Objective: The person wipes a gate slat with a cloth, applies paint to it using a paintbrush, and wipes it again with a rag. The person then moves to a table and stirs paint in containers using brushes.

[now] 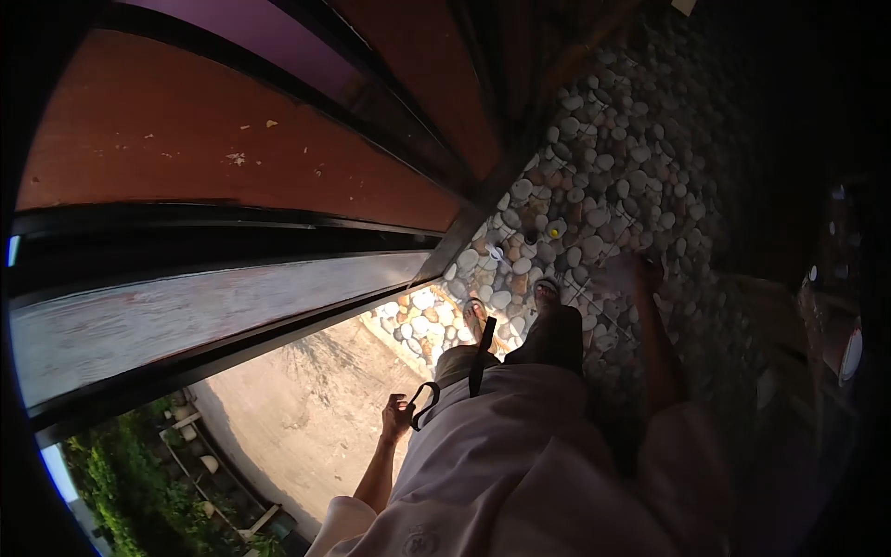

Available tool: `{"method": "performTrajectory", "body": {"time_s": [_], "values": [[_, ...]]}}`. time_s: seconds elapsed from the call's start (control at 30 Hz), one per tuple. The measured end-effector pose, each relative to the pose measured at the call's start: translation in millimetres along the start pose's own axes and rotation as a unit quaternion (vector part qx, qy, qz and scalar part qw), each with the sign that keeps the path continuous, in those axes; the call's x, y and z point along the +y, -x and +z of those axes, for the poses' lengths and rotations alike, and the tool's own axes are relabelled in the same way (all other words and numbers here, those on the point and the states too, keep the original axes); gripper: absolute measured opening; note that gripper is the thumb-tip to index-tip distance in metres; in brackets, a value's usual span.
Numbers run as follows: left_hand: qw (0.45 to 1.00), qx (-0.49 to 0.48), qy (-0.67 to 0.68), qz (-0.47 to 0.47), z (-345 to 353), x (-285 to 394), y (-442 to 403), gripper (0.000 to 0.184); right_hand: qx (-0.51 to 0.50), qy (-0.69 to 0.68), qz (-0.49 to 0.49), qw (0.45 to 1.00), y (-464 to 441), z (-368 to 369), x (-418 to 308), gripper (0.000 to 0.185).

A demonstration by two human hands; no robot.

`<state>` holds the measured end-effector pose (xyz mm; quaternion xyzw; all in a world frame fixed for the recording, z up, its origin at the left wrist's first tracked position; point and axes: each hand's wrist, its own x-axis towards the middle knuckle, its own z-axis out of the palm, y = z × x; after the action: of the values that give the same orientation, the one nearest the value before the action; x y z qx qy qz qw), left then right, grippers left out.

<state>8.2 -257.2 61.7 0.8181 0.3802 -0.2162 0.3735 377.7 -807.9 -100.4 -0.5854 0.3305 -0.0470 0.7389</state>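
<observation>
The black strap [425,406] hangs in front of your shirt [492,418], its loop just beside your left hand [397,416]. Those fingers curl loosely; you can't tell from here whether they touch or grip it. Your right hand [639,274] is dim and blurred above the pebbled floor [594,204], so its hold can't be read. The strap looks light, flexible and hardly fragile, likely to swing; take it at the loop's near side, pinching the band flat.
</observation>
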Motion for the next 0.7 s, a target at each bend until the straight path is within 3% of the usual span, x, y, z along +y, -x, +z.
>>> {"method": "performTrajectory", "body": {"time_s": [0.03, 0.07, 0.13, 0.17, 0.23, 0.33, 0.43, 0.47, 0.53, 0.57, 0.6, 0.67, 0.7], "values": [[0.998, -0.042, 0.040, -0.033, -14, 7, -3, 0.041, 0.011, 0.081, -0.076, 0.994, -1, -4, 13, 0.017], [0.998, -0.050, 0.019, 0.038, -18, -40, -24, 0.041, 0.038, 0.179, -0.130, 0.975, 2, 0, 23, 0.020], [0.995, -0.067, -0.066, 0.028, -43, -8, -37, 0.039, 0.132, 0.385, -0.203, 0.891, 13, 12, 35, 0.025], [0.996, -0.084, -0.019, -0.007, -45, -31, -58, 0.035, 0.142, 0.391, -0.192, 0.889, 20, 18, 42, 0.025], [0.992, -0.087, -0.079, 0.038, -51, -34, -90, 0.031, 0.117, 0.256, -0.150, 0.948, 24, 24, 66, 0.027], [0.986, -0.114, -0.121, 0.015, -38, 1, -132, 0.030, 0.173, 0.364, -0.170, 0.899, 11, 17, 118, 0.024], [0.981, -0.174, -0.081, 0.019, 8, 5, -184, 0.033, 0.160, 0.372, -0.204, 0.891, -21, -7, 164, 0.026], [0.968, -0.186, -0.115, 0.124, 29, -4, -204, 0.034, 0.151, 0.375, -0.223, 0.887, -27, -18, 180, 0.027], [0.973, -0.206, -0.088, 0.047, 79, 2, -245, 0.037, 0.222, 0.384, -0.172, 0.880, -33, -12, 193, 0.038], [0.972, -0.211, -0.094, 0.042, 107, 8, -265, 0.039, 0.375, 0.465, -0.089, 0.797, -35, 10, 192, 0.051], [0.971, -0.214, -0.099, 0.037, 134, 13, -286, 0.040, 0.374, 0.471, -0.081, 0.795, -33, 26, 201, 0.051], [0.975, -0.209, -0.047, 0.053, 194, 5, -331, 0.043, 0.306, 0.604, -0.182, 0.713, -26, 44, 239, 0.058], [0.976, -0.206, -0.035, 0.058, 222, 8, -353, 0.044, 0.239, 0.604, -0.129, 0.749, -29, 48, 273, 0.058]]}}
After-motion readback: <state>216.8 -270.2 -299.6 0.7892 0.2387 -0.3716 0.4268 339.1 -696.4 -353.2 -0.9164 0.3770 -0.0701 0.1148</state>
